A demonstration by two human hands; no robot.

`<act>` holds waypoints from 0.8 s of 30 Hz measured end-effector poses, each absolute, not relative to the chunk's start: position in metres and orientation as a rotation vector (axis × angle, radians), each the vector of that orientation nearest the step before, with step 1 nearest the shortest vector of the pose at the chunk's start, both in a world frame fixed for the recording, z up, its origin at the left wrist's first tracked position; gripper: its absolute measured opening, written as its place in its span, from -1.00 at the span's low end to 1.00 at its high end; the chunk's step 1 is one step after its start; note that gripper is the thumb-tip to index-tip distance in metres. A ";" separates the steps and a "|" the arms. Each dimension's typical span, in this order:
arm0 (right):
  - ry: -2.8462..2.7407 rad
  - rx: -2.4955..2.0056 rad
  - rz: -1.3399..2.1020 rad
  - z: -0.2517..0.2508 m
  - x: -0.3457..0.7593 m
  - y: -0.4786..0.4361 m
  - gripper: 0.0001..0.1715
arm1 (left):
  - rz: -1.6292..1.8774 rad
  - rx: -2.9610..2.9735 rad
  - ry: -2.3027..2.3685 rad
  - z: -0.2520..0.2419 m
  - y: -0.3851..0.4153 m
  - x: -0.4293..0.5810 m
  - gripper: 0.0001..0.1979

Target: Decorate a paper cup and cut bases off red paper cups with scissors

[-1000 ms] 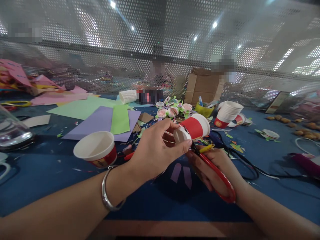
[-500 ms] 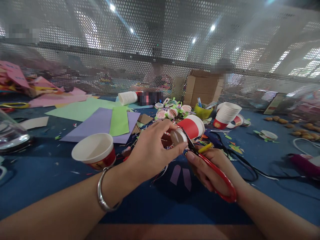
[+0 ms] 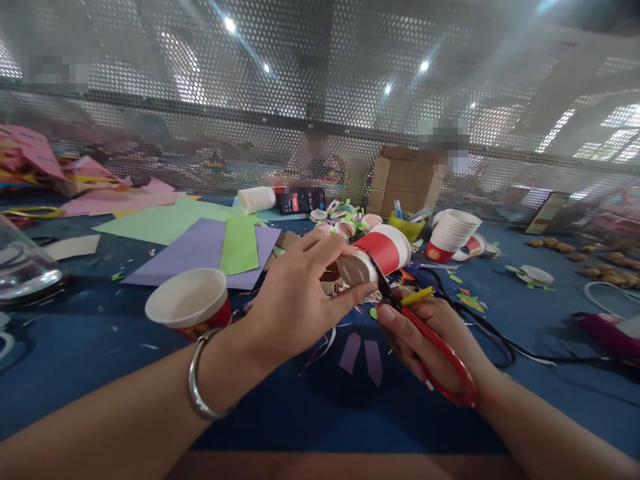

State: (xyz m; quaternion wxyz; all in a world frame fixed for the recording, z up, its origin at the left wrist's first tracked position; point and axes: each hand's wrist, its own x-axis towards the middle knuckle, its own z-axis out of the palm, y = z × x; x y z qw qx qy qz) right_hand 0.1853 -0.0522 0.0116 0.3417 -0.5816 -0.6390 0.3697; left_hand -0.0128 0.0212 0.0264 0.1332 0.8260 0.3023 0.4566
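Note:
My left hand [image 3: 305, 287], with a silver bangle at the wrist, pinches a round white paper cup base [image 3: 356, 269] between thumb and fingers. Directly behind it lies a red and white paper cup [image 3: 386, 251] on its side; I cannot tell whether base and cup are joined. My right hand [image 3: 433, 333] is closed round red-handled scissors [image 3: 453, 363], their dark blades at the edge of the base. A yellow stub [image 3: 417, 296] sticks out by the scissors. Another paper cup [image 3: 193, 300] stands upright beside my left wrist. Two purple paper strips [image 3: 361, 357] lie below my hands.
Purple paper [image 3: 175, 253] and green paper [image 3: 155, 223] lie at left. Decorated cup bases [image 3: 345, 213] and scraps pile behind my hands. Stacked paper cups [image 3: 453, 233] lean at right, near a cardboard box [image 3: 403, 180] and black cable [image 3: 500, 327]. A phone [image 3: 300, 200] stands behind.
The view has shifted slightly. My hands keep nearly the same pose, with the scissor blades still at the cup base, which is turned a little.

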 end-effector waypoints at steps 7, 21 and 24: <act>-1.681 -1.472 0.954 0.010 0.187 -0.053 -0.16 | 1.331 2.526 0.910 0.030 0.019 -0.015 -0.70; -1.617 -1.486 1.015 0.015 0.185 -0.054 -0.19 | 1.282 2.517 0.946 0.032 0.018 -0.015 -0.69; -1.625 -1.530 0.953 0.018 0.184 -0.055 -0.23 | 1.301 2.493 0.902 0.032 0.020 -0.015 -0.69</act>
